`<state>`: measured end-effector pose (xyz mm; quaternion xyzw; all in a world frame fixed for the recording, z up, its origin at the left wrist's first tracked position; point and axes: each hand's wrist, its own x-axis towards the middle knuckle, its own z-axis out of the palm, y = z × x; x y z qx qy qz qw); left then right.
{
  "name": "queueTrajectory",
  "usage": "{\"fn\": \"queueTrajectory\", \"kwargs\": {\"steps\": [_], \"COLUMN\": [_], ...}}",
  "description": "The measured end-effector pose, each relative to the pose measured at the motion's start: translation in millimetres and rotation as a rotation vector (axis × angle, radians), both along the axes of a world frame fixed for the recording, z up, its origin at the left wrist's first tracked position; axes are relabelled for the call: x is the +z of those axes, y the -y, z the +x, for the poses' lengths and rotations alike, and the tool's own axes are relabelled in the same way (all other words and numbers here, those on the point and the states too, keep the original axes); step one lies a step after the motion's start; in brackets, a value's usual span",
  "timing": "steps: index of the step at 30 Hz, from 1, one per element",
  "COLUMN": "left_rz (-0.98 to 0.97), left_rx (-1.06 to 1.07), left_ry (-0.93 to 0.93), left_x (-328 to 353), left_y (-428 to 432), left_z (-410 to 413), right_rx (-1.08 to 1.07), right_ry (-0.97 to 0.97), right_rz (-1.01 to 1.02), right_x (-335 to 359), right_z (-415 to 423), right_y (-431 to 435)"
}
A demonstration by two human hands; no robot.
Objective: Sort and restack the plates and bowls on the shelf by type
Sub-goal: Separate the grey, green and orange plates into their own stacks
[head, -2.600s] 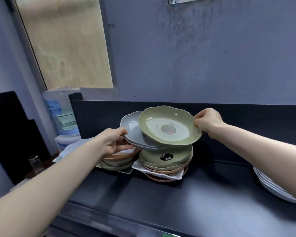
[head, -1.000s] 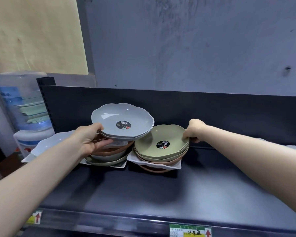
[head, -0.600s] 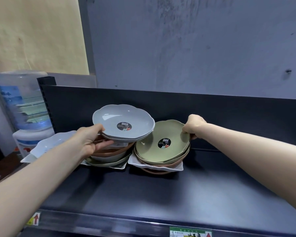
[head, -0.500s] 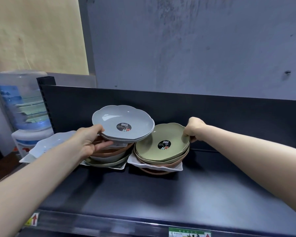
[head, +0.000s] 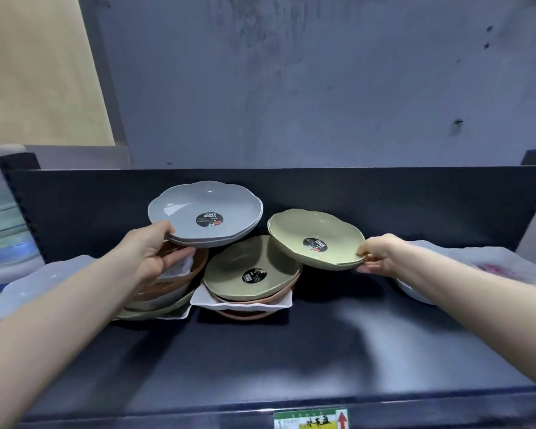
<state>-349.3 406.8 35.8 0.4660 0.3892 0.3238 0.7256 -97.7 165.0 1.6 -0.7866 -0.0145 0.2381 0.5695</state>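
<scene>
place: shop | shelf-edge price label (head: 311, 419) (red arrow) | product stickers (head: 209, 220) on stacked dishes (head: 229, 267)

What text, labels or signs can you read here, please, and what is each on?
"SIMPLE DESIGN": black sticker on the grey plate; smaller print unreadable.
Second sticker, on the held green plate: too blurred.
Third sticker, on the stacked green plate: too blurred.
Shelf-edge tag: red up arrow; characters blurred.

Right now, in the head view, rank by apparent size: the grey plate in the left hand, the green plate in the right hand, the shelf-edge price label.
1. grey plate and green plate: alike in shape, grey marginally wider; too close to rank.
2. price label: clearly smallest, despite being nearest the camera.
</scene>
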Motion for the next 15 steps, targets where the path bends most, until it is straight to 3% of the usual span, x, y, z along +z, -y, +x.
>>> {"fn": "queueTrajectory", "kwargs": {"steps": [5,15], "left_rz": [-0.007,-0.037], "left_rx": [-0.028,0.029], "left_ry": [-0.022,-0.056], "left_x": [0,5], "left_y": [27,67], "left_z": [16,29], "right_rx": [-0.061,-0.049], "right_ry": [-0.211,-0.313], "right_rz": [0.186,0.128], "right_x": [-22,-66], "right_z": [-5,4], "right_y": [35,54]}}
